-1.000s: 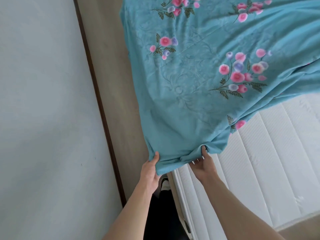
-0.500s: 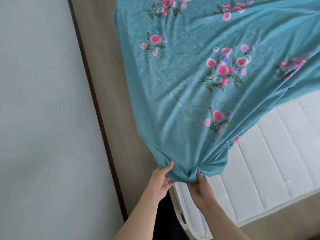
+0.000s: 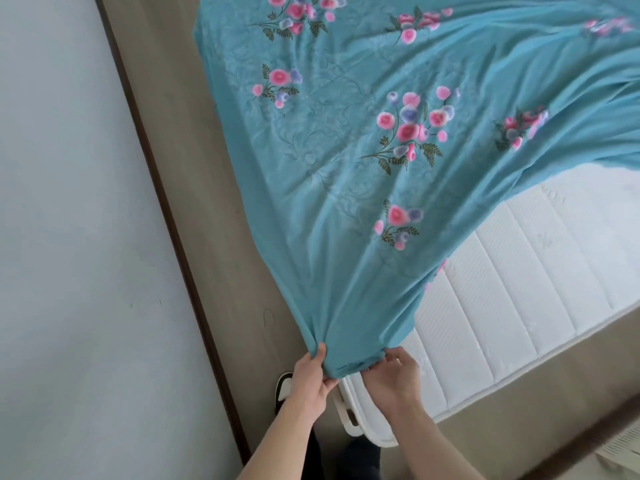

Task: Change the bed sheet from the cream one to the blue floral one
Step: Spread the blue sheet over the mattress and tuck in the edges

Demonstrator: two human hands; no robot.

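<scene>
The blue floral sheet (image 3: pixel 346 161) lies stretched over most of the bed, narrowing to a bunched corner near the mattress's near corner. My left hand (image 3: pixel 310 379) pinches that bunched corner from the left, thumb on top. My right hand (image 3: pixel 393 375) holds the same corner from the right, fingers curled into the fabric. The bare white quilted mattress (image 3: pixel 512 292) shows to the right of the sheet. No cream sheet is in view.
A narrow strip of wood floor (image 3: pixel 214 237) runs between the bed and the pale wall (image 3: pixel 76 237) with its dark skirting. My shoe (image 3: pixel 283 389) stands on the floor by the mattress corner. A white handle (image 3: pixel 349 415) sits on the mattress side.
The sheet's corner has been drawn down and toward the mattress's near corner, covering more of the bed. My hands moved closer together on the bunched corner.
</scene>
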